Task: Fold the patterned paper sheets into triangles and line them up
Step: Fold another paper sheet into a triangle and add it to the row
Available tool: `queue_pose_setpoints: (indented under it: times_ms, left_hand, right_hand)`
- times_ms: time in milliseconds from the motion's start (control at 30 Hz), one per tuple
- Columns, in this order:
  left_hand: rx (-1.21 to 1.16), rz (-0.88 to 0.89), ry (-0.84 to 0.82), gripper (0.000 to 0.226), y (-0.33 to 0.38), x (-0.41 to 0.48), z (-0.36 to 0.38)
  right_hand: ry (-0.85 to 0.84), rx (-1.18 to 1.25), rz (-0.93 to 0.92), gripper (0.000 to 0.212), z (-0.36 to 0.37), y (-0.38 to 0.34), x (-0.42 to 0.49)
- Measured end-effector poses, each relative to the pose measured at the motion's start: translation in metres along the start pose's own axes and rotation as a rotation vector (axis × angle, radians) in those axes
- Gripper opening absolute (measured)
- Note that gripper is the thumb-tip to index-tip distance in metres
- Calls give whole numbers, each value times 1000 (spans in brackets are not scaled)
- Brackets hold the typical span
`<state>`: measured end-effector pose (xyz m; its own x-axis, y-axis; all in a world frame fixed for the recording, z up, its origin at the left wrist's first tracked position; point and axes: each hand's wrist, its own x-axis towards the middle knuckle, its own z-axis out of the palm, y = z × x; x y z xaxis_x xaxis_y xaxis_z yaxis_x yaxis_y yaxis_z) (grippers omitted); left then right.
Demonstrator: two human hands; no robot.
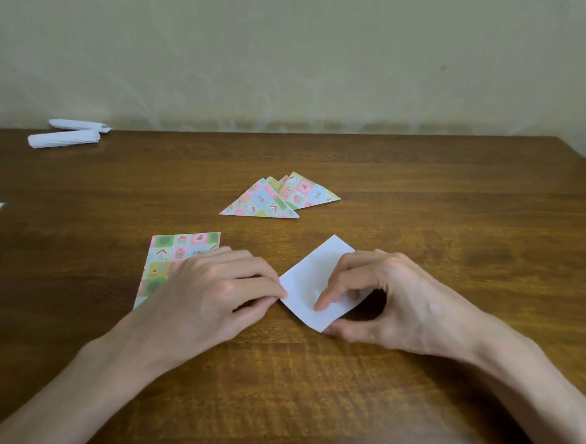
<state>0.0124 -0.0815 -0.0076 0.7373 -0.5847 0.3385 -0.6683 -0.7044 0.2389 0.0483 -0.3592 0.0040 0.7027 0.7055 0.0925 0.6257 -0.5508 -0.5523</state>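
Pinching a face-down sheet in my left grip and right grip, nearer than the folded triangles, I judge a corner-to-corner fold comes next.

I get soft, dimmish light with a yellow-green cast on the wall. The right hand throws a dark shadow under its palm beside the white sheet. The table edge bows; the bottom looks smeared.

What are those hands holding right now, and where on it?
A square paper sheet, white side up. The left hand pinches its left corner; the right hand pinches its lower right edge near the bottom corner.
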Motion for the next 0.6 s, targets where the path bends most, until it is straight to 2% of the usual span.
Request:
queue_pose_setpoints:
  times_ms: [100,400,600]
  left_hand:
    - [8,-15,24,17,-1,1,0]
    - [3,-72,35,25,-4,0,2]
    - [-151,-182,49,21,1,3,4]
  right_hand:
    - [99,-13,21,5,4,7,4]
    - [92,160,56,22,13,5,10]
    - [123,268,145,26,17,2,14]
